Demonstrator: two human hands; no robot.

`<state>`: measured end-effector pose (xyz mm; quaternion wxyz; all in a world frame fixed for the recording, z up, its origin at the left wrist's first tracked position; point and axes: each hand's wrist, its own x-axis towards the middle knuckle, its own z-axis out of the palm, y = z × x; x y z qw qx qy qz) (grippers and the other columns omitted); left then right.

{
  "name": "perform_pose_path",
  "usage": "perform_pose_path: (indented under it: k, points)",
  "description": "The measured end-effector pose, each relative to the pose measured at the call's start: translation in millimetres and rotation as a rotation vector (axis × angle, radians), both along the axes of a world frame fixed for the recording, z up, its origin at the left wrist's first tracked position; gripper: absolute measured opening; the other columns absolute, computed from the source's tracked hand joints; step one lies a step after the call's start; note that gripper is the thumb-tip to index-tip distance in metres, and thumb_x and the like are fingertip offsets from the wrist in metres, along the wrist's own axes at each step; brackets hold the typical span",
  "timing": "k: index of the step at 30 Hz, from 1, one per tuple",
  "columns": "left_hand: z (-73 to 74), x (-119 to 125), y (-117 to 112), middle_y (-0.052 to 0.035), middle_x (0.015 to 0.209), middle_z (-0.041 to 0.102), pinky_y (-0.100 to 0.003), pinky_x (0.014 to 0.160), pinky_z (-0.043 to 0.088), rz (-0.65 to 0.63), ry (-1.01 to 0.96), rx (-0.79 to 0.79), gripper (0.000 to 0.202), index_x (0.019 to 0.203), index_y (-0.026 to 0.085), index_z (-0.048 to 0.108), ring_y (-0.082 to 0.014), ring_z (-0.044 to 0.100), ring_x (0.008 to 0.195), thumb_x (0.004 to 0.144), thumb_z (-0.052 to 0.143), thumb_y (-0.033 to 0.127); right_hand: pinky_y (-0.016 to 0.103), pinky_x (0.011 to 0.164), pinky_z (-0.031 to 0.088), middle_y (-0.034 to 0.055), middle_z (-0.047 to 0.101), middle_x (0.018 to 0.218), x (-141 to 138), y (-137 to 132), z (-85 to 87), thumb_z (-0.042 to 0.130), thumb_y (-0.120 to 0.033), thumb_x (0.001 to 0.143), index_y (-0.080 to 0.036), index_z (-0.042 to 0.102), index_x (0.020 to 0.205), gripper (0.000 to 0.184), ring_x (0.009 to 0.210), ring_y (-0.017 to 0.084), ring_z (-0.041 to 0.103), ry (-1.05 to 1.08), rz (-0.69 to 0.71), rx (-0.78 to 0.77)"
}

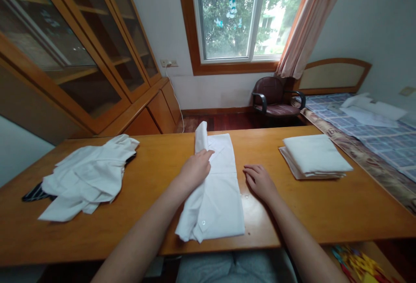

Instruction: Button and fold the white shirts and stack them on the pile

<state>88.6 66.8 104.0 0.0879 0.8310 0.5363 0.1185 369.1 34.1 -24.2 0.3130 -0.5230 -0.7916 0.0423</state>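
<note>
Left hand laid over one white garment, grip indeterminable, right hand palm-down, unclenched on desk, one cloth heap at 9 o'clock, one folded stack at 3.

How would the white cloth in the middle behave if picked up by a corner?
The white cloth would probably flop and unfold: the strip under the left hand looks only loosely folded over. It is likely light, appearing thin and creased. Pushed, it may bunch up, since that strip shows soft wrinkles.

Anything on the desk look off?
Only the white pile at the left end: it's crumpled, with a dark striped corner sticking out beneath, unlike the folded stack at right.
</note>
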Motion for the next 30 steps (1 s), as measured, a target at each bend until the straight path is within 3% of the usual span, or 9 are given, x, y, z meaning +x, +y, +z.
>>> perform_pose_path:
  k: [5,9,12,16,20,25,30]
  points:
    - [-19.6,34.9,-12.8,-0.0094,0.107,0.068,-0.032,0.087,0.051,-0.169,-0.191,-0.043,0.048,0.134,0.023,0.058,-0.0229,0.066,0.095,0.088,0.044,0.014,0.046,0.092,0.052,0.0085,0.071,0.114,-0.3,0.6,-2.4,0.050,-0.021,0.094,-0.026,0.074,0.108,0.028,0.104,0.027,0.060,0.010,-0.002,0.014]
    - [-36.8,36.0,-21.6,-0.0071,0.105,0.068,-0.032,0.088,0.051,-0.235,-0.305,-0.086,0.040,0.127,0.024,0.063,-0.0209,0.066,0.093,0.092,0.046,0.023,0.045,0.093,0.052,0.0083,0.071,0.114,-0.6,0.1,-1.4,0.050,-0.021,0.094,-0.026,0.073,0.108,0.028,0.105,0.026,0.061,0.008,0.006,0.010]
    - [-50.2,17.6,-18.8,-0.0077,0.104,0.069,-0.035,0.093,0.049,-0.172,-0.346,-0.063,0.032,0.117,0.023,0.068,-0.0222,0.064,0.098,0.091,0.048,0.022,0.044,0.093,0.051,0.0082,0.071,0.112,-0.6,-0.9,1.0,0.049,-0.021,0.094,-0.025,0.073,0.107,0.027,0.104,0.026,0.060,0.008,0.008,0.007]
    - [-70.5,-16.3,-6.0,-0.0082,0.108,0.066,-0.042,0.100,0.046,0.010,-0.425,0.024,0.027,0.109,0.021,0.069,-0.0244,0.060,0.106,0.088,0.051,0.020,0.042,0.088,0.051,0.0092,0.070,0.102,-3.4,-1.6,2.9,0.049,-0.023,0.095,-0.024,0.073,0.104,0.026,0.096,0.025,0.061,0.048,0.002,0.000]
    - [-90.9,-38.8,3.8,-0.0088,0.110,0.062,-0.038,0.095,0.052,0.218,-0.598,-0.038,0.029,0.112,0.019,0.066,-0.0221,0.062,0.104,0.085,0.054,0.023,0.038,0.084,0.052,0.0084,0.067,0.091,-21.3,1.5,3.1,0.048,-0.026,0.096,-0.023,0.072,0.100,0.025,0.089,0.023,0.062,0.146,-0.016,-0.041]
    - [-113.0,-42.8,6.6,-0.0111,0.119,0.058,-0.038,0.096,0.053,0.370,-0.851,-0.144,0.034,0.115,0.017,0.061,-0.0206,0.064,0.106,0.082,0.057,0.022,0.035,0.086,0.051,0.0072,0.070,0.097,-61.7,23.2,5.8,0.052,-0.027,0.093,-0.021,0.065,0.117,0.027,0.090,0.022,0.065,0.216,-0.033,-0.202]
    - [-127.2,-37.2,4.0,-0.0120,0.124,0.062,-0.037,0.098,0.052,0.383,-0.965,-0.202,0.035,0.119,0.017,0.058,-0.0199,0.063,0.110,0.084,0.054,0.022,0.031,0.074,0.049,0.0060,0.069,0.092,-90.3,61.2,13.6,0.060,-0.032,0.088,-0.017,0.052,0.133,0.048,0.081,0.021,0.065,0.334,-0.152,-0.403]
